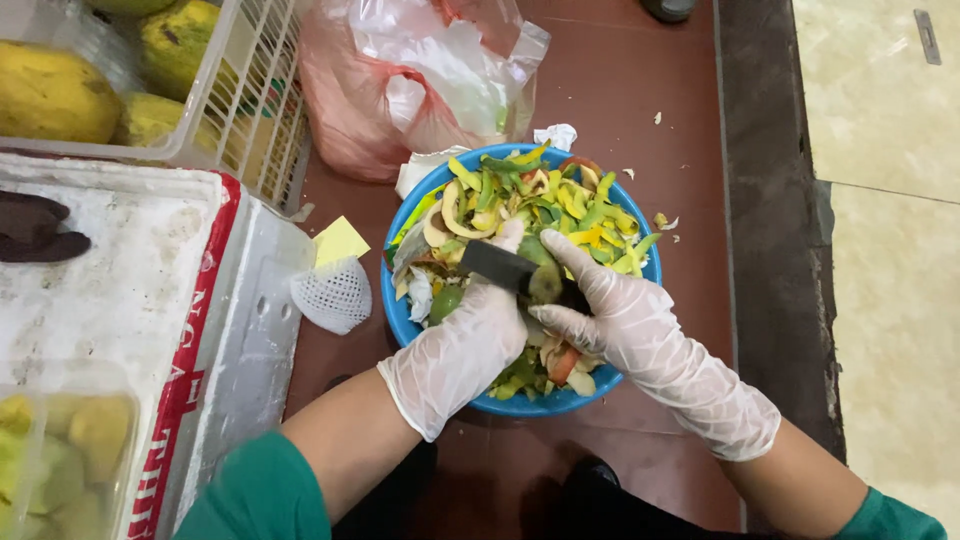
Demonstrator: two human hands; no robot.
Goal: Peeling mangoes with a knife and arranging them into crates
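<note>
Holding a dark flat blade [497, 266] in a closed grip, the gloved left hand [470, 345] works at the centre of the frame, directly above a blue bowl [400, 318]. The gloved right hand [620, 320] has its grip closed on a small green fruit [545, 282] pressed against the blade's edge; most of the fruit is hidden by fingers and blade, so its kind is hard to make out. The bowl sits on the reddish-brown floor [620, 90] and is heaped with green, yellow and red peelings [540, 195].

Just left of the bowl lie a white foam net sleeve [335, 295] and a small yellow square of paper [340, 240]. Left again stands a white foam box [130, 290] with a red band of lettering down its edge; a dark brown object [35, 230] rests on its lid, cut off by the frame. At the lower left corner a clear plastic tray [60, 450] of pale yellow-green fruit pieces is partly out of view. In the upper left a white plastic basket [250, 90] holds large yellow-green fruit [55, 90]. Above the bowl a pink plastic bag [350, 100] slumps with clear plastic wrapping [450, 60] bunched on it, its contents unreadable. A crumpled white scrap [556, 135] lies near the bowl's upper rim. A dark strip and pale stone tiles [890, 200] fill the right side. Green sleeves [260, 495] show at the bottom edge.
</note>
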